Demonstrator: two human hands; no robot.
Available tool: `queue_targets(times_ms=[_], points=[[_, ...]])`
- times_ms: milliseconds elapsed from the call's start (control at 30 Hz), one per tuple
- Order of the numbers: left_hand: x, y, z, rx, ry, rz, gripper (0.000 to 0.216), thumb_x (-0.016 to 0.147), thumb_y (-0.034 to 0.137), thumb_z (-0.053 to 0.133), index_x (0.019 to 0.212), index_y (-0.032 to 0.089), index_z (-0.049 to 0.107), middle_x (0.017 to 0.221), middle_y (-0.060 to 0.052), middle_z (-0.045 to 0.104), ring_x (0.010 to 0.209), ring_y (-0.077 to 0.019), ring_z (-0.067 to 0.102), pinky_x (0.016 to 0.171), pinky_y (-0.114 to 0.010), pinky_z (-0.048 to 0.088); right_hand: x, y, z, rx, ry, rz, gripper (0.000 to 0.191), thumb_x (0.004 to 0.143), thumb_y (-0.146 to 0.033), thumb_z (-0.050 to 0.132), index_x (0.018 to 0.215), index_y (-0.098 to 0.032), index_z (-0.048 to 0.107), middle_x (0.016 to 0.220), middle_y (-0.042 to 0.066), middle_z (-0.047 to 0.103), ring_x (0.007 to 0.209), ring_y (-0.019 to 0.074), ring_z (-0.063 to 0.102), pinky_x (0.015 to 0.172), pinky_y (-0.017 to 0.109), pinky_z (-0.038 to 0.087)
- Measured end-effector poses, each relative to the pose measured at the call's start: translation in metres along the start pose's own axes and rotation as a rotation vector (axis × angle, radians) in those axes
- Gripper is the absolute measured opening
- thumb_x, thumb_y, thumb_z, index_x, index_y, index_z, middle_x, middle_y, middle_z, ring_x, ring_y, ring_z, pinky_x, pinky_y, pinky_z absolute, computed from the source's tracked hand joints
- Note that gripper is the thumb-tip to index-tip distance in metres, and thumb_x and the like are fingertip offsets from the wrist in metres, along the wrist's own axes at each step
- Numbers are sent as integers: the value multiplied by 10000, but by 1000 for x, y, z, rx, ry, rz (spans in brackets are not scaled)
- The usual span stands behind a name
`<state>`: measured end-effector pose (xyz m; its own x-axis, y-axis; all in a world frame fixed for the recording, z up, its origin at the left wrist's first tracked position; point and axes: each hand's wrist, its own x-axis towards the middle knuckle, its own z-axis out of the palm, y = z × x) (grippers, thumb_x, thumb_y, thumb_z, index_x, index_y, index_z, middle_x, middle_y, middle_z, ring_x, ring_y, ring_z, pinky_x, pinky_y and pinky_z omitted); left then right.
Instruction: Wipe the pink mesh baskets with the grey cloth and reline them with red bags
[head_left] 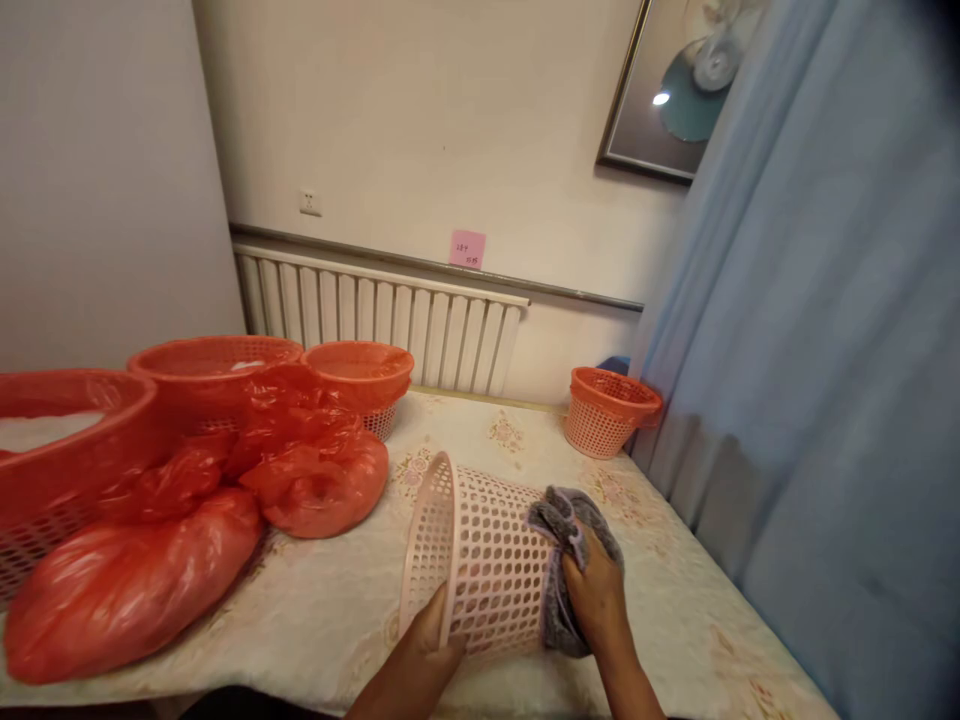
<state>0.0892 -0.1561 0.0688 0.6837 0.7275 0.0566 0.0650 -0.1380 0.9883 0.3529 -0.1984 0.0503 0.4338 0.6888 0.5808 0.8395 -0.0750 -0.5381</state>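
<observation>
A pale pink perforated plastic wastebasket (499,560) lies tipped on its side above the table, its open mouth facing left. My left hand (431,640) grips the rim at the lower front, with the thumb on the outside and the other fingers mostly hidden. At the basket's base end, my right hand (596,590) is closed on a grey cloth (559,600) with a light purple edge. The cloth is bunched against the bottom of the basket and covers part of it.
Several baskets with red bag liners stand at left, among them one near the radiator (358,365). Tied, filled red plastic bags (142,590) lie before them. Another lined basket (604,425) stands by the blue curtain (795,350). A floral cloth covers the table (315,610).
</observation>
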Motion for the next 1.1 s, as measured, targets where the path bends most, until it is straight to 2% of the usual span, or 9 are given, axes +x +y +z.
queue_targets(times_ms=[100,200,333,467,633,833,900,1000,1100], points=[[2,0,-2,-12,-6,20,650,750,70,448,1392,174,430,1421,-45,517,1366,-243,383,1172,-429,243,-26,22,5,-73,110,72,512,828,-266,429,1305,-111,532,1283,138,589,1212,298,535,1013,503,440],[3,-4,-5,-40,-40,48,612,794,90,449,1397,192,423,1425,-50,513,1334,-238,430,1170,-445,238,-57,16,21,-104,209,2,517,851,-248,430,1353,-133,476,1322,133,564,1238,301,516,999,507,451],[3,-9,-6,-47,-78,105,549,867,177,482,1410,194,407,1444,-74,488,1339,-251,423,1168,-450,234,-83,-24,36,-63,218,-330,569,882,-260,458,1435,-164,361,1343,128,550,1266,313,490,967,511,474],[1,-15,-7,23,-79,145,512,913,370,499,1394,207,439,1467,-81,457,1381,-288,346,1163,-447,235,-79,-75,34,50,46,-573,612,896,-358,453,1450,-128,333,1384,139,510,1338,342,390,971,501,479],[-8,-32,-7,113,-110,110,501,944,442,412,1397,231,441,1452,-71,477,1333,-287,415,1152,-444,260,-44,-116,24,126,-46,-513,581,883,-269,468,1444,-173,352,1405,91,496,1359,301,368,1046,497,426],[-12,-46,-3,162,-165,154,374,948,348,418,1246,229,610,1305,-48,621,1253,-262,507,1132,-409,299,-12,-130,21,154,-135,-420,551,851,-180,501,1397,-168,426,1386,67,519,1330,262,418,1115,478,353],[-10,-41,-2,134,-161,130,360,908,263,477,1238,224,614,1271,-45,643,1217,-267,534,1115,-415,323,-14,-128,23,146,-126,-417,572,840,-178,515,1403,-156,415,1396,72,508,1343,269,398,1115,481,354],[-4,-24,1,41,-97,82,488,824,166,543,1312,189,540,1298,-73,620,1218,-284,529,1100,-434,343,-25,-123,27,125,-107,-430,618,812,-174,537,1413,-145,397,1409,88,491,1355,291,376,1101,499,366],[4,-7,5,-52,-30,122,571,794,143,568,1357,154,475,1360,-101,564,1282,-288,471,1123,-433,309,-32,-120,27,111,-96,-455,628,800,-161,534,1412,-143,396,1407,100,491,1350,302,381,1090,516,373]])
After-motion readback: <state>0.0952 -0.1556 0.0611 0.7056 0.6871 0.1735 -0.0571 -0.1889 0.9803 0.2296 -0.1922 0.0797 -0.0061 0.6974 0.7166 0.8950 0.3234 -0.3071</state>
